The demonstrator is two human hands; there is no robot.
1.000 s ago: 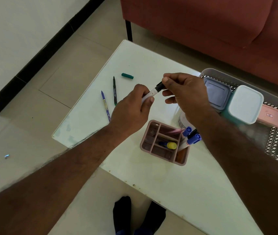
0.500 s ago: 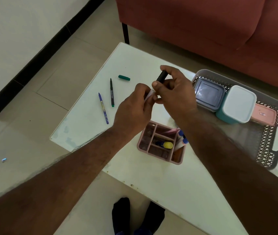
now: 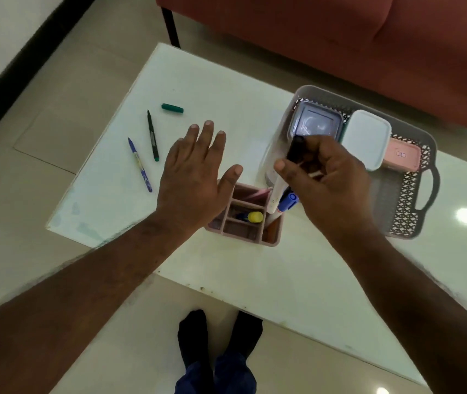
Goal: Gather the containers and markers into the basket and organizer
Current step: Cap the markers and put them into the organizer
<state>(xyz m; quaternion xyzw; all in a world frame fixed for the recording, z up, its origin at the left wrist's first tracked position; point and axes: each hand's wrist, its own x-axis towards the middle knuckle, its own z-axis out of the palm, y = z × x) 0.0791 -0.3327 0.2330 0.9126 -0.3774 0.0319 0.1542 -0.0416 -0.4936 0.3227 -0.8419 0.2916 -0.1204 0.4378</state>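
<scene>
My right hand (image 3: pixel 322 177) grips a white marker with a black cap (image 3: pixel 280 180), upright, its lower end at the right compartment of the pink organizer (image 3: pixel 243 234). Blue-capped markers (image 3: pixel 287 201) and a yellow-capped one (image 3: pixel 253 216) stand in the organizer. My left hand (image 3: pixel 195 172) hovers flat and open over the table, just left of the organizer. A blue pen (image 3: pixel 140 164), a green marker (image 3: pixel 152 135) and a loose green cap (image 3: pixel 172 108) lie on the table to the left. The grey basket (image 3: pixel 408 211) holds a grey container (image 3: pixel 316 122), a white-lidded one (image 3: pixel 366 137) and a pink one (image 3: pixel 401 155).
The white table (image 3: pixel 255 274) has its near edge above my feet (image 3: pixel 218 345). A red sofa (image 3: pixel 340 38) stands behind the basket, with a black leg (image 3: pixel 171 27) by the table's far corner. Tiled floor lies to the left.
My left hand has let go of the marker and spread open, moving left. My right hand has turned the marker upright and lowered it toward the organizer.
</scene>
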